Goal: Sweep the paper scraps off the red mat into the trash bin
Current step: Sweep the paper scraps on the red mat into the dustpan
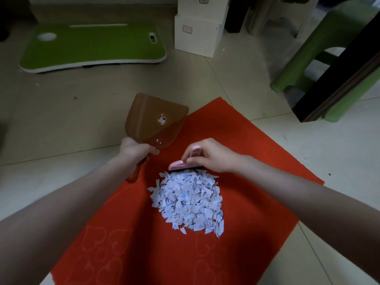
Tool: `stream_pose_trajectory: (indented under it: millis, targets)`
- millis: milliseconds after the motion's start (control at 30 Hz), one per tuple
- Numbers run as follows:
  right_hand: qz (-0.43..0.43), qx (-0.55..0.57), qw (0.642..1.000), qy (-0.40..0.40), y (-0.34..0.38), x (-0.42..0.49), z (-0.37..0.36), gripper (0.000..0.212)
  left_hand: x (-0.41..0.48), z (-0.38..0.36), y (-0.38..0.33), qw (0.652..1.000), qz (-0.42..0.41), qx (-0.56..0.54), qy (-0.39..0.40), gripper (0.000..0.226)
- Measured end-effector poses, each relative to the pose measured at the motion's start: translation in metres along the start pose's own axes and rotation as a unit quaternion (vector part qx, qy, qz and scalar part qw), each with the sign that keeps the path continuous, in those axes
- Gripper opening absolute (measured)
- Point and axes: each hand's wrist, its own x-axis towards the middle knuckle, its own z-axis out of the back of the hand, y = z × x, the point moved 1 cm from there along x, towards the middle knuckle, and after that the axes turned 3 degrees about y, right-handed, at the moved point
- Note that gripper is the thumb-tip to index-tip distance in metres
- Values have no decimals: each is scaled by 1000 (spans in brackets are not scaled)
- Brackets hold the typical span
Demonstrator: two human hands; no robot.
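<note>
Here, one red felt mat (246,153) with faint heart outlines lies on the pale tiled floor (339,161). One heap of white and pale-blue paper scraps (188,200) sits near the mat's middle, too many pieces to count. Left hand (135,148) is closed around the handle of one brown plastic dustpan (152,118), held tilted over the mat's far-left edge; a few scraps cling to its pan. Right hand (209,154) grips one small pink hand brush (181,164), bristles touching the heap's far side. No trash bin is in view. Toward the floor's far edge: one green lap desk board (92,46) lying flat, two stacked white boxes (198,33), one green plastic stool (320,50), one dark furniture leg (337,79).
</note>
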Motion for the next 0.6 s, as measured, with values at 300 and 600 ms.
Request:
stream_pose_trajectory:
  millis: [300, 600]
  targets:
    - [-111, -44, 970, -213, -53, -53, 48, 11, 0, -9, 1, 1000, -6, 13, 6, 27]
    - [-74, -16, 987, -142, -18, -73, -16, 11, -7, -25, -4, 999, -29, 20, 31, 28]
